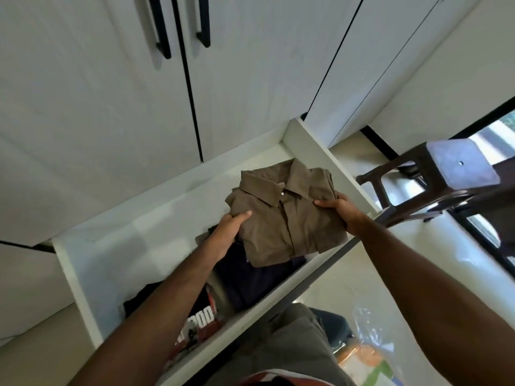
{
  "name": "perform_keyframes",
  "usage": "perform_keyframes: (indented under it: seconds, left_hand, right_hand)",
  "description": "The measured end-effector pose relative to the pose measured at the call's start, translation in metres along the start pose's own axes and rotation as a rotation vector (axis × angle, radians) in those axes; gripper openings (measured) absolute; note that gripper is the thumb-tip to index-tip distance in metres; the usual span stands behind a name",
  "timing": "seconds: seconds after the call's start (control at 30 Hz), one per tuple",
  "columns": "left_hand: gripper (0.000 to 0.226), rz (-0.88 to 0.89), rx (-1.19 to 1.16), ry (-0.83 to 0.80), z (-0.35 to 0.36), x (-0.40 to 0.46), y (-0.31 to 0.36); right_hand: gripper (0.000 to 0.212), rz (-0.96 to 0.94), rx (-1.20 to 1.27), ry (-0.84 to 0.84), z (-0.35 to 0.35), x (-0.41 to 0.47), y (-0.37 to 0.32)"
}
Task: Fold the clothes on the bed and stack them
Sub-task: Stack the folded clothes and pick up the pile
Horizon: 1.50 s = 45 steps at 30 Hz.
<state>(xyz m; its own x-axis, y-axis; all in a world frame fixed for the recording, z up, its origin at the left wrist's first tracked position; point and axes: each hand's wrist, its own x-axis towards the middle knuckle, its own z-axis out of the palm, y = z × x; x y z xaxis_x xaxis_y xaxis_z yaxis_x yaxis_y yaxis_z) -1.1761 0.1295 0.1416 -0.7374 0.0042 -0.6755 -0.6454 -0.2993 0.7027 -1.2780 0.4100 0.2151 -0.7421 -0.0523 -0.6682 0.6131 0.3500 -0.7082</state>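
A folded olive-brown collared shirt [284,215] hangs over the open white drawer [156,218], held from both sides. My left hand [227,232] grips its left edge, thumb on top and fingers underneath. My right hand [341,211] grips the right edge the same way. Below the shirt in the drawer lies a folded dark navy garment [250,280]. To its left, partly hidden by my left forearm, lies a black T-shirt with red and white print [200,321].
White wardrobe doors with black handles [163,26] rise behind the drawer. A dark wooden stool [446,176] stands to the right on the pale floor. A clear plastic bag with orange and green contents [367,355] lies at the bottom right. The drawer's left half shows bare white bottom.
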Motion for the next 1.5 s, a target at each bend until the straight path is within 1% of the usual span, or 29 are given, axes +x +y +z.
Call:
perform_keyframes:
  seconds: [0.03,0.13,0.2,0.23,0.3,0.37,0.43,0.47,0.53,0.6,0.7,0.73,0.8,0.87,0.93,0.97,1.0,1.03,1.13,1.2,1.27,1.33,1.5]
  left_hand:
    - [0.051,-0.021,-0.024,-0.005,0.012,0.009,0.003]
    - [0.029,-0.068,-0.133,-0.008,0.048,0.042,0.009]
    - [0.017,-0.095,-0.231,0.033,0.080,0.067,0.005]
    - [0.015,-0.115,-0.273,0.065,0.093,0.077,0.002]
    - [0.023,-0.156,-0.313,0.111,0.123,0.103,-0.012]
    - [0.041,-0.185,-0.303,0.154,0.155,0.132,-0.028]
    - [0.056,-0.224,-0.280,0.179,0.163,0.141,-0.039]
    - [0.056,-0.249,-0.283,0.201,0.174,0.150,-0.046]
    - [0.047,-0.280,-0.283,0.252,0.189,0.162,-0.060]
    - [0.048,-0.303,-0.333,0.259,0.197,0.166,-0.071]
    - [0.048,-0.291,-0.365,0.267,0.197,0.163,-0.081]
    - [0.047,-0.257,-0.300,0.275,0.195,0.159,-0.083]
    - [0.049,-0.145,-0.063,0.273,0.187,0.138,-0.088]
    - [0.053,0.026,0.270,0.285,0.172,0.112,-0.102]
    - [0.048,0.207,0.664,0.300,0.150,0.084,-0.121]
    - [0.045,0.262,0.851,0.303,0.140,0.072,-0.130]
    - [0.043,0.270,0.997,0.322,0.133,0.058,-0.136]
    - [0.043,0.256,1.097,0.363,0.124,0.044,-0.146]
    - [0.056,0.178,1.275,0.450,0.106,0.010,-0.175]
    - [0.064,0.100,1.343,0.431,0.095,-0.009,-0.197]
    - [0.069,0.034,1.346,0.431,0.088,-0.024,-0.214]
    - [0.072,0.005,1.309,0.467,0.086,-0.031,-0.221]
    - [0.074,0.026,1.274,0.483,0.082,-0.031,-0.221]
  right_hand:
    - [0.038,0.003,-0.020,-0.004,-0.012,0.012,-0.008]
    - [0.039,0.013,-0.090,-0.031,-0.047,0.055,-0.024]
    - [0.048,0.012,-0.152,-0.059,-0.073,0.095,-0.027]
    - [0.054,0.007,-0.178,-0.070,-0.081,0.110,-0.027]
    - [0.056,0.015,-0.242,-0.092,-0.099,0.148,-0.019]
    - [0.055,0.030,-0.340,-0.098,-0.119,0.185,-0.008]
    - [0.056,0.016,-0.426,-0.082,-0.121,0.201,0.009]
    - [0.056,0.017,-0.478,-0.082,-0.127,0.213,0.018]
    - [0.053,0.013,-0.555,-0.078,-0.133,0.229,0.037]
    - [0.049,-0.016,-0.623,-0.069,-0.134,0.235,0.053]
    - [0.056,-0.057,-0.648,-0.058,-0.135,0.241,0.066]
    - [0.061,-0.059,-0.647,-0.053,-0.134,0.240,0.069]
    - [0.066,-0.084,-0.705,-0.077,-0.128,0.234,0.078]
    - [0.065,-0.191,-0.862,-0.122,-0.115,0.214,0.088]
    - [0.059,-0.313,-0.965,-0.190,-0.095,0.182,0.096]
    - [0.059,-0.362,-0.988,-0.231,-0.085,0.168,0.102]
    - [0.060,-0.412,-1.008,-0.278,-0.075,0.154,0.108]
    - [0.061,-0.470,-1.037,-0.328,-0.062,0.140,0.117]
    - [0.064,-0.629,-1.173,-0.424,-0.028,0.104,0.147]
    - [0.068,-0.731,-1.278,-0.452,-0.009,0.082,0.169]
    - [0.072,-0.808,-1.370,-0.482,0.005,0.064,0.185]
    - [0.072,-0.854,-1.429,-0.478,0.014,0.058,0.194]
    - [0.069,-0.867,-1.489,-0.424,0.022,0.060,0.200]
